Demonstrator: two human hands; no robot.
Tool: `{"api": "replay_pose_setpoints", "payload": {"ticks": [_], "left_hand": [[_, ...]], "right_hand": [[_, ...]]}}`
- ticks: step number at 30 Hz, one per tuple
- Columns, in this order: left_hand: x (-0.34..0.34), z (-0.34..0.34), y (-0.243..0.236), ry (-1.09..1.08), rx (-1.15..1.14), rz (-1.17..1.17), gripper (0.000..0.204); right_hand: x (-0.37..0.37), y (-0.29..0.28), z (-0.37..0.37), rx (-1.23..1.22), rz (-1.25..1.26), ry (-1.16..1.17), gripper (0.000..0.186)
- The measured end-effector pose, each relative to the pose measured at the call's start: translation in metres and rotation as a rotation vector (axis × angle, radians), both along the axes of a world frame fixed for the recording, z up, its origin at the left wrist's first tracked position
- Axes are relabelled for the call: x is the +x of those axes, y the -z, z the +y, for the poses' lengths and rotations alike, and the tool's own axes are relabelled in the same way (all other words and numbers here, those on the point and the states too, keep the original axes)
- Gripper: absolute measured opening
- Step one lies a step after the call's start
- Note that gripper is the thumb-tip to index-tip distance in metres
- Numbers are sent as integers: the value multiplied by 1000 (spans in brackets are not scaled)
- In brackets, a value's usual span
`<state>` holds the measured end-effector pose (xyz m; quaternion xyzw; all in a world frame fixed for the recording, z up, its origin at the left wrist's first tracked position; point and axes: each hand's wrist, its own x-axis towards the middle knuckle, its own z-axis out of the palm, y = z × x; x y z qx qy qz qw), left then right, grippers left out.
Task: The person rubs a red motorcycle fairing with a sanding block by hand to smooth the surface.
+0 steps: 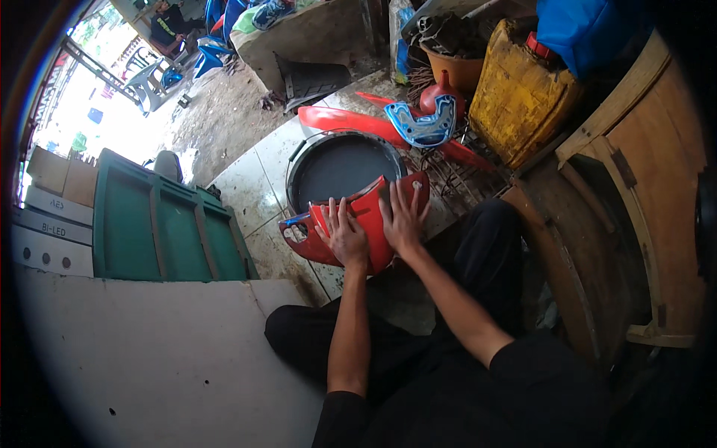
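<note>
A glossy red plastic panel [371,218], apparently a motorbike body part, lies across the near rim of a round dark bucket [292,173]. Grey liquid [345,166] fills the bucket. On the panel's left half rests my left hand [348,243], its fingers spread and pointing away from me. Farther right, my right hand [403,225] lies on the same panel with fingers apart and stretched out. Both palms press from above, and neither hand visibly wraps round the panel. Its underside is hidden.
Beyond the bucket lie a long red panel [340,121] and a blue-and-silver part [426,122]. A dirty yellow jerrycan [519,93] stands at right, near a curved wooden frame [650,187]. Left is a green panelled board [131,224]. A person [168,24] sits far back.
</note>
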<state>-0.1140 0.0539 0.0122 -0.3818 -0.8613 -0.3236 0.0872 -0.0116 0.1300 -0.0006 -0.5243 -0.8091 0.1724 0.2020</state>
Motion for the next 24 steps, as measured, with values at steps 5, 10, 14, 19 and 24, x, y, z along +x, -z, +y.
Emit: {"api": "replay_pose_setpoints", "payload": {"ticks": [5, 10, 14, 19, 24], "left_hand": [[-6, -5, 0, -7, -23, 9, 40], [-12, -9, -5, -16, -44, 10, 39], [-2, -1, -1, -4, -23, 8, 39], [-5, -4, 1, -19, -26, 8, 39], [-10, -8, 1, -10, 15, 1, 40]], "right_hand": [[-4, -2, -14, 1, 58, -32, 67], [30, 6, -78, -56, 49, -96, 69], [1, -10, -14, -55, 81, -26, 68], [-4, -10, -24, -31, 127, -91, 66], [27, 6, -85, -97, 35, -182, 63]]}}
